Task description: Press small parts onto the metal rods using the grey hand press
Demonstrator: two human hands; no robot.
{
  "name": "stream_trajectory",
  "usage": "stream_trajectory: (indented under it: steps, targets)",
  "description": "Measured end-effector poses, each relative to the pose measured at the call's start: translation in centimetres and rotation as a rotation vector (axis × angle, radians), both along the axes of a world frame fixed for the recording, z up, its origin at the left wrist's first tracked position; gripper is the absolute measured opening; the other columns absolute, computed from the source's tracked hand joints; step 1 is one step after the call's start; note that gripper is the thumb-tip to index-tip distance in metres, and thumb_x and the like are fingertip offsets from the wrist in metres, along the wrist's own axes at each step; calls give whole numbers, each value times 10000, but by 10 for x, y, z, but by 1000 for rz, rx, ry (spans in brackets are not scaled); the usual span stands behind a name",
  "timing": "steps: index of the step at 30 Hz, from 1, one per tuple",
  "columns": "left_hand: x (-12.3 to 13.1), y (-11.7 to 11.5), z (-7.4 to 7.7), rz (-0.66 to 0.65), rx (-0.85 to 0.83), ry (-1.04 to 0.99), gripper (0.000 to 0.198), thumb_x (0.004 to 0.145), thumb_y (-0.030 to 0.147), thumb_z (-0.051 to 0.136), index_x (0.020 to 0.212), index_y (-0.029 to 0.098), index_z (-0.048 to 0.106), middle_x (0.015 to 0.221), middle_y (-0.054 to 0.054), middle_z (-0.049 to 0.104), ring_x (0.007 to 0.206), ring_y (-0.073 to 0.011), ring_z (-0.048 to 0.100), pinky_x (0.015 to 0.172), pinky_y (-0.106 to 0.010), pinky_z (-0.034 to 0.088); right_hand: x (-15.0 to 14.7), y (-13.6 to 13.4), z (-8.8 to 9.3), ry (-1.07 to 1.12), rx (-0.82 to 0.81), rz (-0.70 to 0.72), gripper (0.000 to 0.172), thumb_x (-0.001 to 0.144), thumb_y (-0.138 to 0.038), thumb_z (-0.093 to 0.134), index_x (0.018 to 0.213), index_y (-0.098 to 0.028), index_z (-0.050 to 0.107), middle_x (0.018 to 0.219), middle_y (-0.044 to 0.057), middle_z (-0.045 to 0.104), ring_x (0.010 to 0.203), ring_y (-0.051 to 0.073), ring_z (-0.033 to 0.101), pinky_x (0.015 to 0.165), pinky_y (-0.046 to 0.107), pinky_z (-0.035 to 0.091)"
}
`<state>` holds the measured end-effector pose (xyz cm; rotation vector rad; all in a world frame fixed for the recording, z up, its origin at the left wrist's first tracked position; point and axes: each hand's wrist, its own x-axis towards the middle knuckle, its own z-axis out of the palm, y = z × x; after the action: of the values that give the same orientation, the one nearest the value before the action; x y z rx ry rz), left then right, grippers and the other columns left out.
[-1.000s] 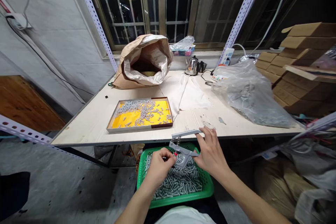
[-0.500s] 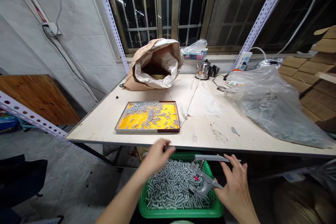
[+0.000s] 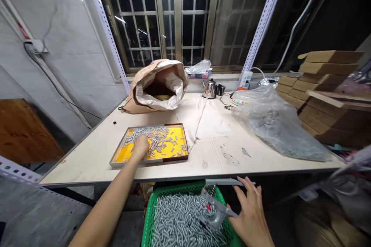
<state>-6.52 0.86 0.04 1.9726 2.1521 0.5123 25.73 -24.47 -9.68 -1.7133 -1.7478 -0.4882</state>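
My left hand (image 3: 141, 146) reaches into a shallow tray (image 3: 171, 159) lined with yellow, its fingers curled down among small silver screws (image 3: 158, 135). The fingertips are hidden, so what they pinch cannot be made out. My right hand (image 3: 249, 210) grips a grey two-handled metal hand tool (image 3: 219, 209) with a coil spring and a red spot. Its fingers lie along the upper handle and the thumb is at the lower one. Beneath the tool, a green plastic basket (image 3: 147, 216) holds a heap of silver screws (image 3: 179, 220).
Behind the tray on the table (image 3: 95, 150) lies a large open paper sack (image 3: 136, 100). A steel kettle (image 3: 209, 89) stands near the window. To the right are a clear plastic bag (image 3: 275, 119) and stacked cardboard boxes (image 3: 327, 77). The table's front edge runs just above the basket.
My left hand has moved from above the basket up and left into the tray, among the screws. My right hand still holds the tool over the basket. The camera view has shifted.
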Motion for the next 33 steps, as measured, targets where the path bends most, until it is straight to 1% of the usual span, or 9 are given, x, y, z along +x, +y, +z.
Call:
stream_trajectory:
  steps: [2,5,7,8,11,13,17,25,33]
  targets:
    - [5,-21,0,-33,33,-52,251,775,147,484,913,72,679,1024,-226,681,1021,-329,622,852,-381,467,-4,4,13,6,-35,-11,424,731,-251,524,1139,-143,480,1274,174,431,1273,366,353,1045,657,250]
    - [29,-75,-6,-146,20,-315,298,812,327,501,957,135,678,1000,-116,711,912,-225,655,789,-287,491,-8,16,35,-14,-77,-34,431,734,-253,535,1144,-127,490,1301,183,418,1306,353,314,1076,627,228]
    - [52,-120,-12,-240,-119,-804,294,699,400,643,820,137,696,871,-94,725,776,-207,652,706,-280,492,-11,26,49,-39,-73,-42,431,731,-229,538,1145,-112,502,1312,183,416,1323,344,287,1098,609,196]
    - [64,-140,-16,-254,-208,-967,290,643,405,697,755,138,695,793,-80,720,714,-194,637,677,-279,483,-13,30,55,-46,-72,-34,428,727,-215,537,1142,-112,509,1319,178,416,1327,335,283,1110,601,172]
    - [89,-179,-27,-211,-322,-1189,259,562,374,768,625,141,673,619,-29,664,602,-149,566,634,-264,437,-19,41,68,-67,-68,29,428,708,-175,521,1132,-112,518,1316,172,426,1341,319,264,1126,589,131]
    - [96,-187,-32,-192,-340,-1224,242,557,361,774,594,147,666,586,-9,637,589,-138,539,631,-261,413,-22,44,73,-74,-69,77,441,705,-168,509,1144,-117,511,1323,172,426,1350,319,251,1125,597,124]
    - [94,-184,-32,-234,-350,-1208,218,546,345,772,564,156,666,595,2,602,609,-144,525,645,-269,393,-29,46,79,-76,-77,130,453,708,-163,496,1159,-119,504,1353,174,417,1359,318,239,1122,607,117]
    - [83,-181,-22,-432,-403,-858,170,609,315,709,551,161,667,636,-14,555,645,-174,507,651,-291,363,-39,43,77,-117,-108,114,489,671,-158,524,1156,-102,498,1413,166,374,1386,295,188,1141,583,41]
    - [85,-182,-28,-464,-456,-902,201,601,342,718,560,163,636,666,-32,623,694,-196,547,688,-289,389,-37,40,76,-113,-101,120,454,686,-172,523,1137,-125,506,1378,156,413,1369,297,220,1138,585,44]
